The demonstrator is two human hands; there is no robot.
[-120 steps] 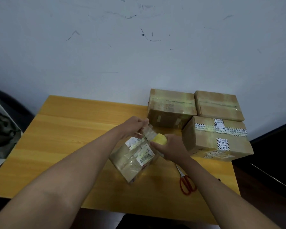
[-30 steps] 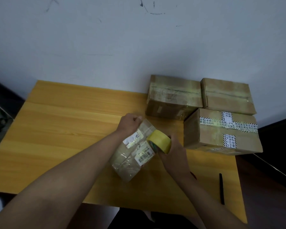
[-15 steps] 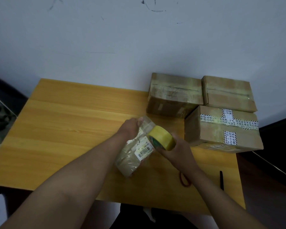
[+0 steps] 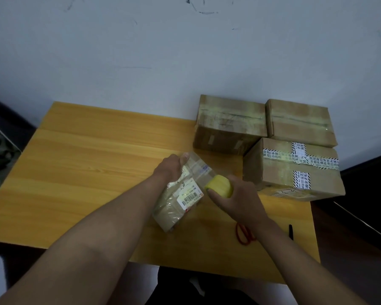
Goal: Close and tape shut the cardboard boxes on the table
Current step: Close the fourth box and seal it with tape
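Left hand (image 4: 171,167) fingers curled on the small tape-wrapped cardboard box (image 4: 180,194), right hand (image 4: 235,197) fingers around the yellow tape roll (image 4: 219,188) beside it.

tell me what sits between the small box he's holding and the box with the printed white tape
In the head view, the yellow tape roll, gripped by the right hand, sits between the small box and the box with printed white tape.

Red-handled scissors (image 4: 243,236) lie near the wooden table's (image 4: 92,172) front right edge; a black pen (image 4: 291,231) lies just right of them.
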